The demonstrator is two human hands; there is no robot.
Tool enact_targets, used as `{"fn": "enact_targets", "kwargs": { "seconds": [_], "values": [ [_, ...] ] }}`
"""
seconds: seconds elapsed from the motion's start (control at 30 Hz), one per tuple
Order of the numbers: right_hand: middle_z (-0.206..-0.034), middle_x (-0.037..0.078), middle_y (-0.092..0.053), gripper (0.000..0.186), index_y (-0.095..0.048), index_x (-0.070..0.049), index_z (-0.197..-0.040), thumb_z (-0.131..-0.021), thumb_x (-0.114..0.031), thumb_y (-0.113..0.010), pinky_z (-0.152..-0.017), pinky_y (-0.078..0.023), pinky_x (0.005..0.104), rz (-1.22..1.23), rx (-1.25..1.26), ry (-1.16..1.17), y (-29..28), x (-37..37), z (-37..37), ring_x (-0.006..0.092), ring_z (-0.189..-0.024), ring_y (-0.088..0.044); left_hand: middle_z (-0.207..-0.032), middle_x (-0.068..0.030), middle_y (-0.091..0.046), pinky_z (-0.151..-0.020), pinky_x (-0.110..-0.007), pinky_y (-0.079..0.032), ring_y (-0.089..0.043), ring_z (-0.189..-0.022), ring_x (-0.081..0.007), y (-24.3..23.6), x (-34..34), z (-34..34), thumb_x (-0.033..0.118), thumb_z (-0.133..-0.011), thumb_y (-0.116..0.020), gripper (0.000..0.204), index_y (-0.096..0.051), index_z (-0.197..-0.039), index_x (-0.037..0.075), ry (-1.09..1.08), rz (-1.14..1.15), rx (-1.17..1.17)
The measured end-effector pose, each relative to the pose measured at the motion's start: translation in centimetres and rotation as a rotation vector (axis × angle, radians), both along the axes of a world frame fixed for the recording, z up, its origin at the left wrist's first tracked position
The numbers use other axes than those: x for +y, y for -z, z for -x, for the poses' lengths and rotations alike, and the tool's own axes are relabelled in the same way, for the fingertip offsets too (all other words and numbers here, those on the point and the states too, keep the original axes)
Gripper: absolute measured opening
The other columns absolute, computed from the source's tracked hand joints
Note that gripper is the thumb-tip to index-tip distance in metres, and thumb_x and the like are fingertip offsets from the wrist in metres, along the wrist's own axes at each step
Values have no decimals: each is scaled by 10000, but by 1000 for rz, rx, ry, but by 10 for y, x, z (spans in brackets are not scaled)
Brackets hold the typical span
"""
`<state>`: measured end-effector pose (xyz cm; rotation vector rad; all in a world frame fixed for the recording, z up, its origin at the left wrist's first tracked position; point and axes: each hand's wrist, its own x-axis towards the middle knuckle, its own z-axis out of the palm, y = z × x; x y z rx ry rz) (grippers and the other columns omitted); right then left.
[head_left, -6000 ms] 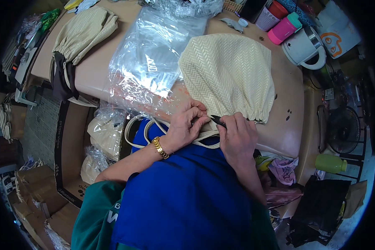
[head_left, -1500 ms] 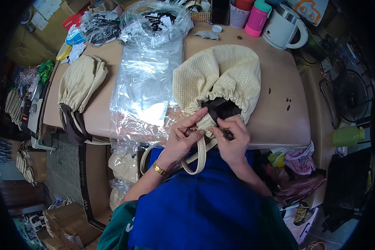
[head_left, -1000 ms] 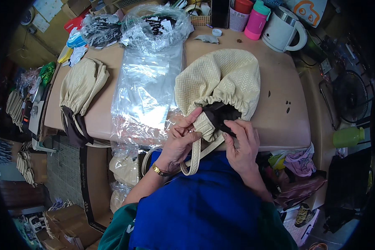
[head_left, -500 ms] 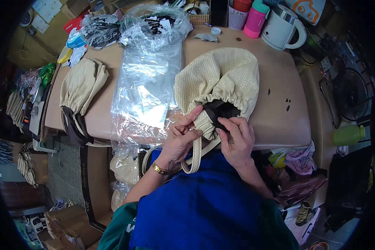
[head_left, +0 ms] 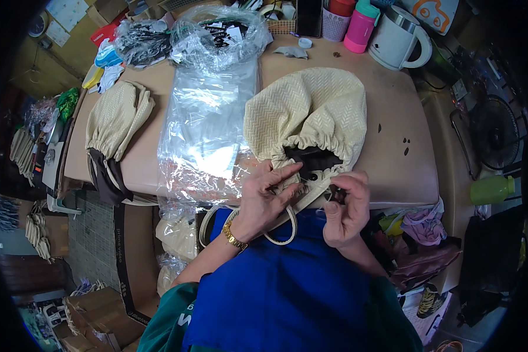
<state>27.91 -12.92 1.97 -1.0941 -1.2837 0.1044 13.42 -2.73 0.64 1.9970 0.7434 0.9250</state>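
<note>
I count one left hand (head_left: 267, 199), one right hand (head_left: 347, 211) and one watch (head_left: 232, 237) on me. One table (head_left: 400, 179) in front of me bears two cream bags (head_left: 314, 102), one kettle (head_left: 395, 46) and one pink bottle (head_left: 358, 32); to my right are one fan (head_left: 491, 132) and one light green bottle (head_left: 491, 191).

Worn are a green top (head_left: 163, 320) with white lettering (head_left: 185, 317), a blue apron-like cloth (head_left: 287, 287) and a gold linked wristband (head_left: 233, 236).

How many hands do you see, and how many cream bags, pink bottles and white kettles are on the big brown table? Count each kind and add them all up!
Left hand: 1
Right hand: 1
Cream bags: 2
Pink bottle: 1
White kettle: 1
Total: 6
</note>
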Motion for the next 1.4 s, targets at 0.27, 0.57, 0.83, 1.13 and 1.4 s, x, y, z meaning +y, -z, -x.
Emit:
{"fn": "enact_targets", "kwargs": {
  "seconds": [0.27,0.57,0.83,1.13,1.4],
  "values": [
    [-1086,110,-536,339,-563,-10,-1210,-913,-112,-690,-697,-510,257,247,46,169,8,0,-9,174,-864,-590,-834,-78,-596,-686,-306,-447,-575,-778,-201,15,7,-5,12,-760,-785,189,-766,-938,71,-54,-52,-171],
    [-993,82,-571,319,-675,-85,-1090,-782,-102,-758,-696,-481,368,273,-397,310,6,6,-7,252,-858,-619,-916,-45,-695,-796,-246,-484,-627,-868,-110,19,10,14,38,-859,-760,67,-743,-916,9,137,575,-468],
    [-955,41,-584,315,-694,-115,-1066,-759,-107,-764,-694,-430,362,242,-519,325,11,13,-7,215,-829,-617,-1007,-71,-665,-882,-287,-459,-600,-1005,-157,15,7,13,49,-844,-773,112,-759,-953,25,166,592,-464],
    [-903,21,-607,292,-710,-103,-1023,-740,-90,-781,-671,-414,351,65,-448,387,26,21,-7,196,-780,-605,-956,-3,-656,-862,-307,-394,-493,-970,-162,11,9,9,134,-759,-834,127,-799,-876,100,150,252,-310],
    [-853,44,-601,236,-712,-76,-964,-743,-78,-797,-616,-410,311,40,-369,263,35,20,-20,173,-739,-597,-1102,-47,-592,-932,-328,-382,-496,-1076,-206,6,12,16,153,-739,-855,107,-790,-802,95,266,242,-193]
  ]
}}
